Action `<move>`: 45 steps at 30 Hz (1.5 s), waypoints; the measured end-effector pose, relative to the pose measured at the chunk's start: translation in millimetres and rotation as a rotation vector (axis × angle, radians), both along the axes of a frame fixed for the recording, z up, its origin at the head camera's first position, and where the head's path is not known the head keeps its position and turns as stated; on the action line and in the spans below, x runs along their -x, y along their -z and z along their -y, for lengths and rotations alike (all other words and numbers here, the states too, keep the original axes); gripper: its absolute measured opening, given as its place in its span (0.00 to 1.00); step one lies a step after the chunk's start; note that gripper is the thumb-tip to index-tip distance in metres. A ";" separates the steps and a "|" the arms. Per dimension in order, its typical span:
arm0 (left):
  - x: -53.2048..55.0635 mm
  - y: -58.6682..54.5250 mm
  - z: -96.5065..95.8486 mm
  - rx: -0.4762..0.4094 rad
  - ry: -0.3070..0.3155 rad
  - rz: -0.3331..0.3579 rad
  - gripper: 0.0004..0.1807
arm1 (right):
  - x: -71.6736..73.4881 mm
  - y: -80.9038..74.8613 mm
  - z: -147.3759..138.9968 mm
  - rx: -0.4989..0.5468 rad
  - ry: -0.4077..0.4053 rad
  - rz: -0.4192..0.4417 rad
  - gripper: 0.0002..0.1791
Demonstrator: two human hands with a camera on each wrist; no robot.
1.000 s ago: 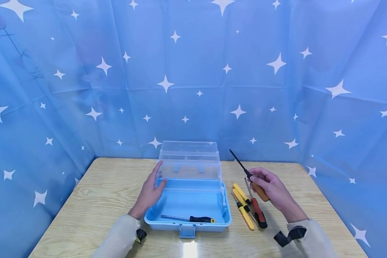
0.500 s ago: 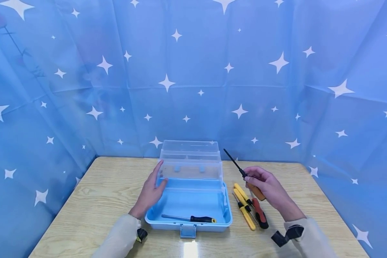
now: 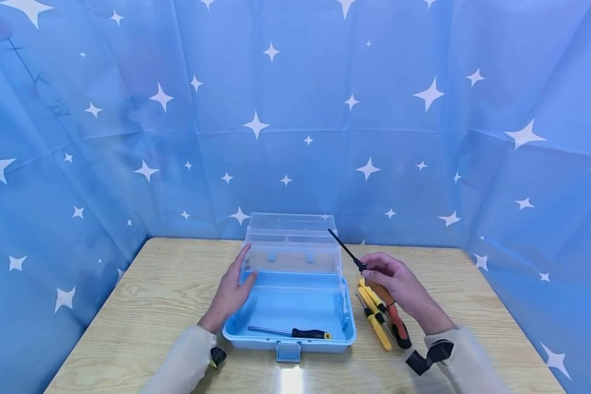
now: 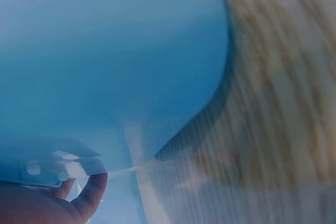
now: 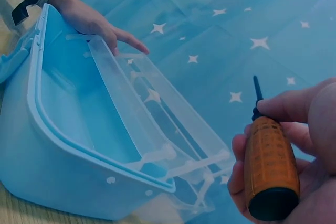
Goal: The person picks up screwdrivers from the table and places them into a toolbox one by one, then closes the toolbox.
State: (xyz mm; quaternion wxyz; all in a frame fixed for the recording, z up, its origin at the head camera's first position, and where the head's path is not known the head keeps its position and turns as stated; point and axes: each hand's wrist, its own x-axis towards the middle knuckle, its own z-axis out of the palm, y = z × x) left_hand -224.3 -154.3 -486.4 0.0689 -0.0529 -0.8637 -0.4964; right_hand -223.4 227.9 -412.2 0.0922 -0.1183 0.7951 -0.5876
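Note:
My right hand holds a screwdriver by its orange handle, above the other tools. Its black shaft points up and left toward the blue toolbox. The toolbox stands with its clear lid raised at the back. A black-handled screwdriver lies along the front of the box's floor. My left hand rests against the box's left side, with fingers extended and thumb at the clear tray. In the left wrist view the fingers show only partly.
Right of the box lie several yellow-handled tools and a red-and-black-handled screwdriver, partly overlapping. Wooden tabletop extends on both sides. A blue star-patterned curtain hangs behind and at the sides.
My right hand has moved left with the orange-handled screwdriver, bringing its tip to the raised lid's right edge in the head view. My left hand and the toolbox stay put.

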 end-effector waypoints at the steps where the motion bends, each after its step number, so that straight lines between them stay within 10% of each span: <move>1: 0.1 -0.1 0.0 0.000 -0.001 0.002 0.38 | 0.2 -0.1 1.4 0.002 -0.005 0.004 0.19; 45: 0.9 0.3 -0.7 0.010 -0.012 0.002 0.37 | 5.3 2.2 61.9 -0.021 -0.394 0.004 0.13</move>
